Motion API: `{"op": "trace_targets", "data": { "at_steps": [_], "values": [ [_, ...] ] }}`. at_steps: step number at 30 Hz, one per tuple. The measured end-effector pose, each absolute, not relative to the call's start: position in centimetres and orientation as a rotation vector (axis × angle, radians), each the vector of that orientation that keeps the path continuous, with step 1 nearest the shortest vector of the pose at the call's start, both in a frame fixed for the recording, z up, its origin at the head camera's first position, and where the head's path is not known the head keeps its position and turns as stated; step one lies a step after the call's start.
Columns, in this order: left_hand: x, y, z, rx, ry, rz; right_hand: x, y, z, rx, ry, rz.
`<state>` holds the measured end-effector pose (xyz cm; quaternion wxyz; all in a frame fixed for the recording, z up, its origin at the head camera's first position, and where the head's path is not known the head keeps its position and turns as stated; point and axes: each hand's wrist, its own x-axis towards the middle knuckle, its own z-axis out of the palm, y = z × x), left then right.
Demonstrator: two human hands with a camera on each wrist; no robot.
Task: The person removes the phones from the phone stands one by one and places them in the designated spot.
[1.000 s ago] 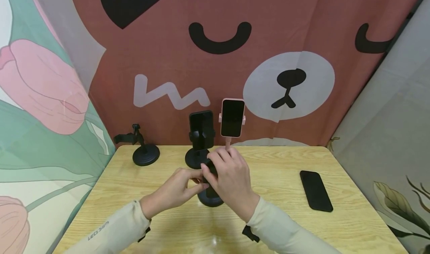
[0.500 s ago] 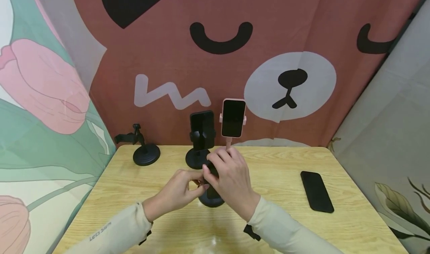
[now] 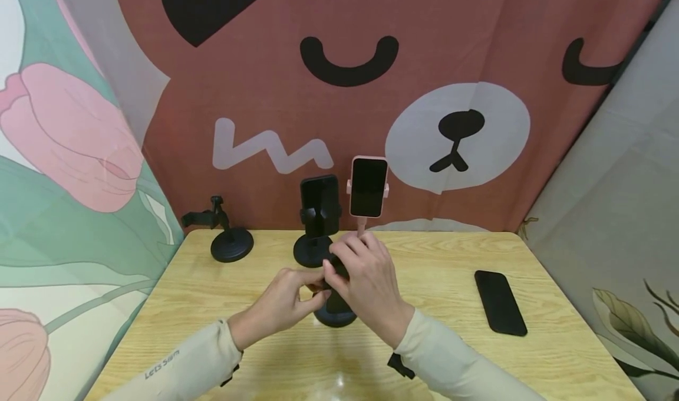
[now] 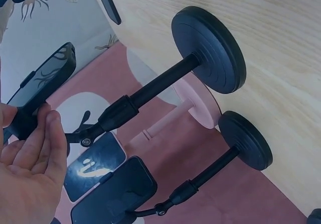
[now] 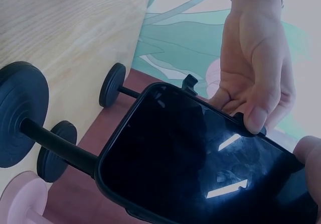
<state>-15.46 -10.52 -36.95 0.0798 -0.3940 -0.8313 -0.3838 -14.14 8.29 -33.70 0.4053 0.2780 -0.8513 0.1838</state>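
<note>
A black phone (image 5: 160, 148) sits in the clamp of the nearest black phone stand (image 4: 165, 86), above its round base (image 3: 335, 318). My left hand (image 3: 283, 301) pinches the stand's phone clamp (image 5: 246, 123) between thumb and fingers at one long edge of the phone. My right hand (image 3: 366, 277) grips the phone from the other side, its thumb (image 5: 310, 156) at the phone's edge. In the head view the hands cover most of the phone. The stand's post slopes up from the base in the left wrist view.
Behind stand another black stand with a phone (image 3: 319, 206) and a pink stand with a pink-edged phone (image 3: 368, 187). A black stand without a phone (image 3: 231, 245) is at the back left. A black phone (image 3: 500, 302) lies on the wooden table (image 3: 424, 354) at right.
</note>
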Motion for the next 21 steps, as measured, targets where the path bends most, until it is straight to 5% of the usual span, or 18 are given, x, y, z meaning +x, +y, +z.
{"op": "trace_targets", "data": {
  "at_steps": [21],
  "values": [
    [-15.57,-10.71,-37.17,-1.199,-2.481,-1.120,-14.26,8.98,-33.76,0.745,-2.153,0.530]
  ]
}}
